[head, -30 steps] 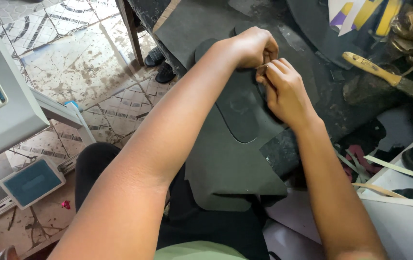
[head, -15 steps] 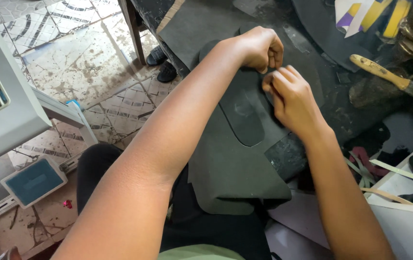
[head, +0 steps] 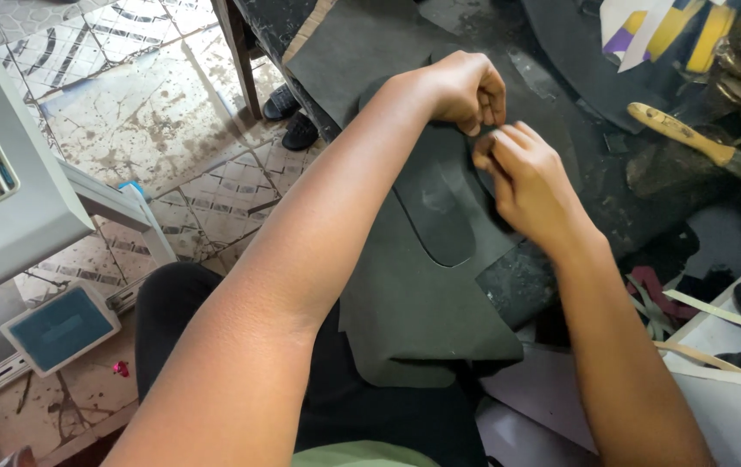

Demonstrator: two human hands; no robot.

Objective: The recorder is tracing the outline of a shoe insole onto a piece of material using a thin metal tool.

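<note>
- Both your grips pinch closed on one edge: left hand [head: 467, 86] and right hand [head: 522, 169] nip the dark sheet [head: 414, 303] at upper centre, apparently to part or fold it.
- One sole-shaped cutout [head: 437, 212] lies on the sheet, which drapes from the table [head: 578, 130] into your lap.
- One wooden-handled brush [head: 699, 145] rests upper right.

L hand [head: 466, 86] & R hand [head: 522, 173] pinching, fingertips together.

Wooden-handled brush [head: 701, 144] right; left clear.
</note>
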